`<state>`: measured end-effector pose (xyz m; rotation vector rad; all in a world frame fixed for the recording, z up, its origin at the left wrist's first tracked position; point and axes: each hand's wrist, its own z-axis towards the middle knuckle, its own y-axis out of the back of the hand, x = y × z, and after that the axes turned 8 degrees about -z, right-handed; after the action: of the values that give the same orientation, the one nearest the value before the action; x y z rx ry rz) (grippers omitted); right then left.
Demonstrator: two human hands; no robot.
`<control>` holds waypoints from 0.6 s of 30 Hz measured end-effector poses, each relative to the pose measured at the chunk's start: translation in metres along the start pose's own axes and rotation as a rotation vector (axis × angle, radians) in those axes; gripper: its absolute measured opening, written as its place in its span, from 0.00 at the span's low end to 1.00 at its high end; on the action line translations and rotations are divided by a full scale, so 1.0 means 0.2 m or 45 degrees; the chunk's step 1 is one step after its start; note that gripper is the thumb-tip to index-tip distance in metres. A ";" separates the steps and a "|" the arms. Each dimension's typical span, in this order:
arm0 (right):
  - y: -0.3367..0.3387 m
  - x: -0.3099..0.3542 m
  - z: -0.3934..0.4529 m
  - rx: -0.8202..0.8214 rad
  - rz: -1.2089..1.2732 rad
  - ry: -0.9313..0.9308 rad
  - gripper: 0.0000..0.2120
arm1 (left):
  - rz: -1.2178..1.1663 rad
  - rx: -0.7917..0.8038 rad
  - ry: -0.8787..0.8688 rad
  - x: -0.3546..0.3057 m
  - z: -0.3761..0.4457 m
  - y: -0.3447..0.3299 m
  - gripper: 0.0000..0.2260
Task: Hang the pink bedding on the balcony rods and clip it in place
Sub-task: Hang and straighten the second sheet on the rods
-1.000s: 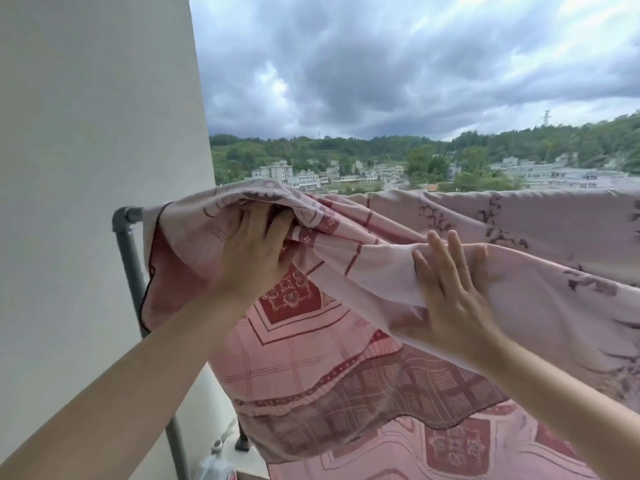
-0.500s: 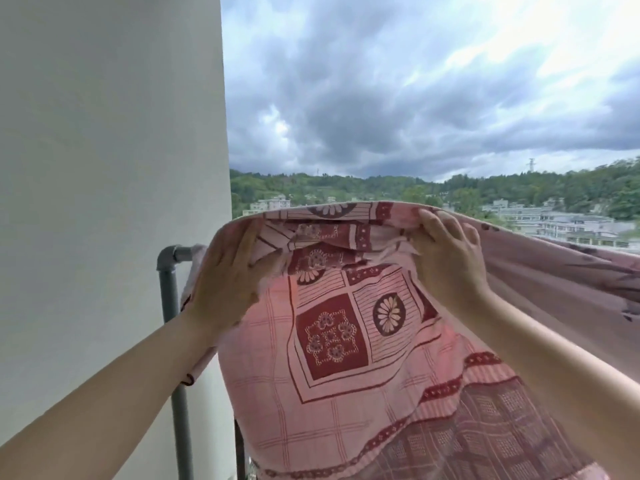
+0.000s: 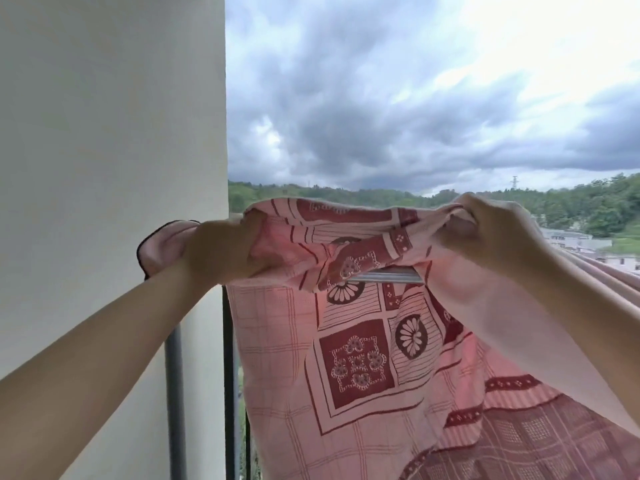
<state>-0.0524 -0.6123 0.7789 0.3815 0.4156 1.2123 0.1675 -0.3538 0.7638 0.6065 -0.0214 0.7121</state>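
Observation:
The pink bedding [image 3: 356,362], patterned with dark red squares and flowers, hangs down in front of me and stretches off to the right. My left hand [image 3: 221,251] grips a bunched upper edge of it near the wall. My right hand [image 3: 485,233] grips the same upper edge further right, fingers curled into the cloth. Between my hands the fabric sags, and a short length of a silver balcony rod [image 3: 384,276] shows under the fold. The rest of the rod is hidden by the cloth.
A pale wall [image 3: 110,150] fills the left side. A grey upright pipe [image 3: 176,403] and a dark post [image 3: 229,393] stand beside it below my left arm. Beyond are hills, buildings and cloudy sky.
Both hands have lifted the upper edge of the bedding and bunched it in their fingers, moving apart; the fabric now sags between them and a piece of the rod shows.

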 end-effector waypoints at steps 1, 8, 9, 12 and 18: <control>0.01 0.00 -0.03 0.141 -0.074 0.040 0.26 | 0.083 0.013 -0.122 0.03 -0.04 -0.02 0.23; -0.07 0.21 -0.15 0.433 -0.211 0.086 0.05 | 0.270 -0.103 -0.073 0.31 -0.16 0.02 0.14; -0.08 0.23 -0.13 0.345 -0.190 0.062 0.04 | 0.300 -0.181 -0.050 0.33 -0.14 0.06 0.13; -0.05 0.28 -0.10 0.195 -0.157 -0.038 0.01 | 0.382 -0.247 -0.008 0.35 -0.09 0.15 0.12; -0.09 0.33 -0.20 0.468 -0.062 0.247 0.08 | 0.446 -0.304 -0.320 0.42 -0.37 0.12 0.07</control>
<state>-0.0378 -0.5533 0.7286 0.5666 0.8167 1.1286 0.2033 -0.2503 0.7334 0.4629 -0.4486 0.9520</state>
